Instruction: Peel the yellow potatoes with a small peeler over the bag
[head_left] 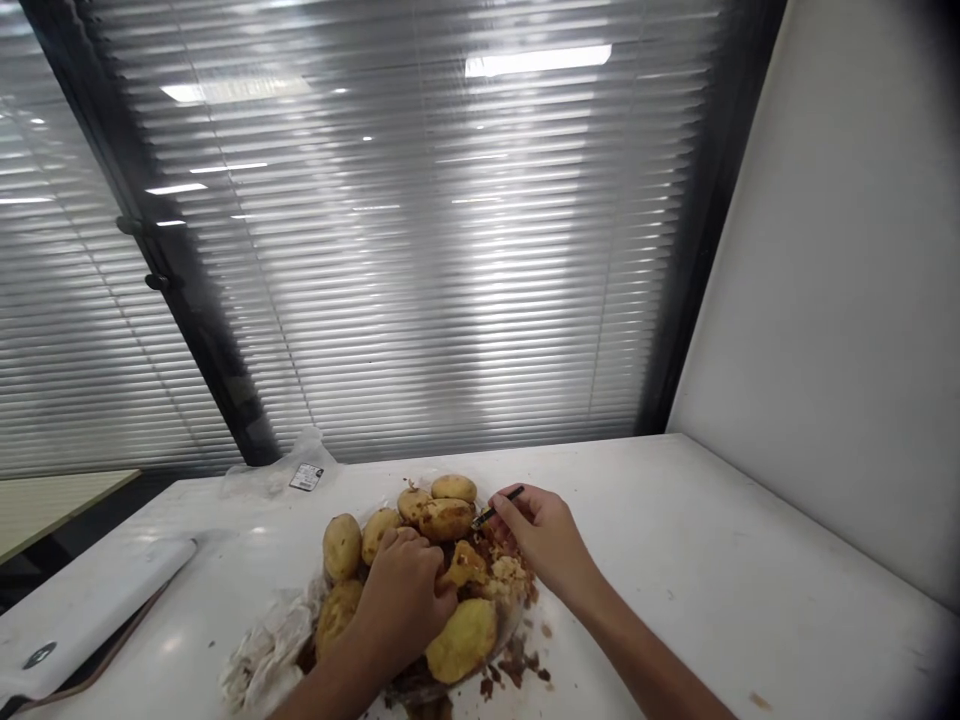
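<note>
My left hand (409, 590) is closed, fingers curled, at the middle of a potato heap. A ragged yellow-orange potato piece (466, 565) juts out from its thumb side. Pinched in my right hand (541, 525) is a slim dark tool (496, 508), its lower end pointing down left at the heap; its exact kind cannot be made out. Whole unpeeled potatoes (342, 546) lie behind and left of my left hand. A browned potato (447, 520) sits by the tool's tip. Below the potato piece rests a pale yellow cut potato (462, 640). Pale crumbled bits (507, 578) lie under my right hand.
Brown scraps (517, 660) are scattered on the white table (637, 540). Crumpled white tissue (270, 650) lies left of the potatoes. A clear plastic bag with a label (306, 477) is at the back, a white flat device (97, 610) at far left. Blinds (450, 250) stand behind.
</note>
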